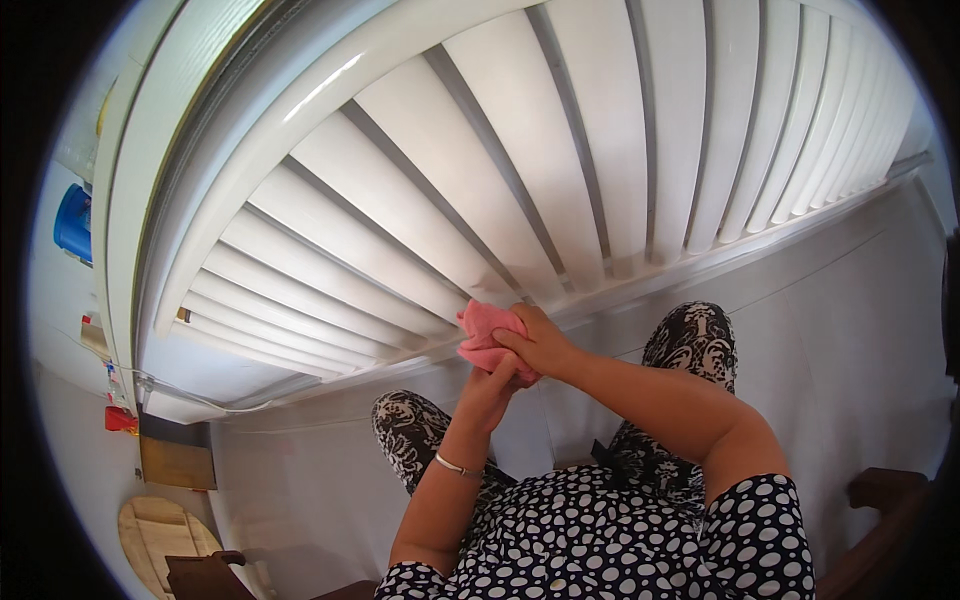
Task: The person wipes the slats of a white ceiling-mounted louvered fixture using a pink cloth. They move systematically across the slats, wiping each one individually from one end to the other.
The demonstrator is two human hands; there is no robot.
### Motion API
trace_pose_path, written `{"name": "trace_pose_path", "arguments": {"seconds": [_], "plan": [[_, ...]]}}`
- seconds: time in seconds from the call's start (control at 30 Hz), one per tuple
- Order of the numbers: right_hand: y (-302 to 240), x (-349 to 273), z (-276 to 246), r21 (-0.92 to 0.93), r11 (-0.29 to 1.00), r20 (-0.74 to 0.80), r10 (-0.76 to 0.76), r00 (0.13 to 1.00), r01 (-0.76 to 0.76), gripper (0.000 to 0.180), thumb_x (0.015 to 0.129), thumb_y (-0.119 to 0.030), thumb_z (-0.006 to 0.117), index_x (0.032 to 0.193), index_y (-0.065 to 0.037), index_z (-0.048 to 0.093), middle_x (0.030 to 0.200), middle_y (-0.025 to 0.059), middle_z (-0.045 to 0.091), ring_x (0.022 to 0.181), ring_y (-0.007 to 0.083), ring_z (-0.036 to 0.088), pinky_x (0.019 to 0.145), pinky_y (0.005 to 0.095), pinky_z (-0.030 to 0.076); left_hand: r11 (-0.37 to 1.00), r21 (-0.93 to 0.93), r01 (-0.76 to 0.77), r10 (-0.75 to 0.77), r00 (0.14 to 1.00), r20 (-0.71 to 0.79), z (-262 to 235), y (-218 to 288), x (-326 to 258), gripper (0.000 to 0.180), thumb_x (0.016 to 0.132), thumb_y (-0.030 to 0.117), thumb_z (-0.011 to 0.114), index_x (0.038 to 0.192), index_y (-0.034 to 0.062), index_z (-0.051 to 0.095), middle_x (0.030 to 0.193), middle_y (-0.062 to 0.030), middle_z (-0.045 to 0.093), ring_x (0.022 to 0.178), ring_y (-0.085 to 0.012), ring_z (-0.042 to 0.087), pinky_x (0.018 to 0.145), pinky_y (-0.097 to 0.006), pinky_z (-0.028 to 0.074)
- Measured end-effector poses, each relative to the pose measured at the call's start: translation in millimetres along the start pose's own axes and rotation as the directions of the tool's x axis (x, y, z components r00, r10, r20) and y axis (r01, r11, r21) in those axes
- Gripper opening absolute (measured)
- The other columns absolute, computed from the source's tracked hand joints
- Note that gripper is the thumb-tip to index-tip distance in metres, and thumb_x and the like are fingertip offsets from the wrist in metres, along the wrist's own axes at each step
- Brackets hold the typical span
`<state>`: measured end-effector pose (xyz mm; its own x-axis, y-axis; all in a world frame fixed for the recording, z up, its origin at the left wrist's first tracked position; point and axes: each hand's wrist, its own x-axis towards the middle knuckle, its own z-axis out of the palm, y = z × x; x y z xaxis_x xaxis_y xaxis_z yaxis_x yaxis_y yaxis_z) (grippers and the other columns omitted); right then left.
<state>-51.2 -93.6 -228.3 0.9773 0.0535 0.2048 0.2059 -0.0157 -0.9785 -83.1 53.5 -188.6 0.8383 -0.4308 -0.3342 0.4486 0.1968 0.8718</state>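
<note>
Both of my hands are closed on a crumpled pink cloth (484, 330), held in front of my knees. My left hand (492, 388), below a wrist with a silver bangle, grips the cloth from underneath. Over its right side lies my right hand (540, 345), fingers wrapped round the fabric with the thumb on top. Just beyond the cloth stands a white radiator (620, 130) with wide vertical slats. The cloth overlaps the slats' lower ends in view; whether it touches them I cannot tell.
A white ledge (140, 200) runs along the left, with a blue container (73, 222) past it. At lower left are a round wooden board (165, 545) and a brown box (178, 463). Dark wooden chair arms (890, 490) flank me. Pale tiled floor (800, 330) lies below the radiator.
</note>
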Motion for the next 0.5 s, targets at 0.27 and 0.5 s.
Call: {"name": "trace_pose_path", "arguments": {"seconds": [0.27,0.5], "plan": [[-14.4,5.4,-27.3,0.43,0.869,0.242,0.149,0.959,-0.244,0.047,0.098,-0.049,0.041,0.104,-0.004,0.053,0.088,0.0088,0.063,0.077,0.0169,0.061,0.07,0.03,0.049,0.789,0.383,-0.48,0.596,0.749,-0.289,38.5,114.9,-5.9,0.05,0.081,0.011,0.072,0.125,-0.0017,0.052,0.107,-0.0063,0.063,0.091,-0.0122,0.061,0.074,-0.025,0.052],[-14.5,15.0,-34.2,0.369,0.847,0.247,0.308,0.919,-0.383,0.054,0.095,-0.055,0.043,0.102,-0.003,0.054,0.082,0.0079,0.062,0.071,0.0134,0.06,0.068,0.0275,0.049,-0.601,0.77,-0.216,0.793,-0.042,0.608,85.5,257.4,-7.3,0.049,0.075,0.004,0.074,0.12,-0.0012,0.054,0.111,-0.0128,0.06,0.102,-0.0231,0.058,0.091,-0.033,0.045]]}}
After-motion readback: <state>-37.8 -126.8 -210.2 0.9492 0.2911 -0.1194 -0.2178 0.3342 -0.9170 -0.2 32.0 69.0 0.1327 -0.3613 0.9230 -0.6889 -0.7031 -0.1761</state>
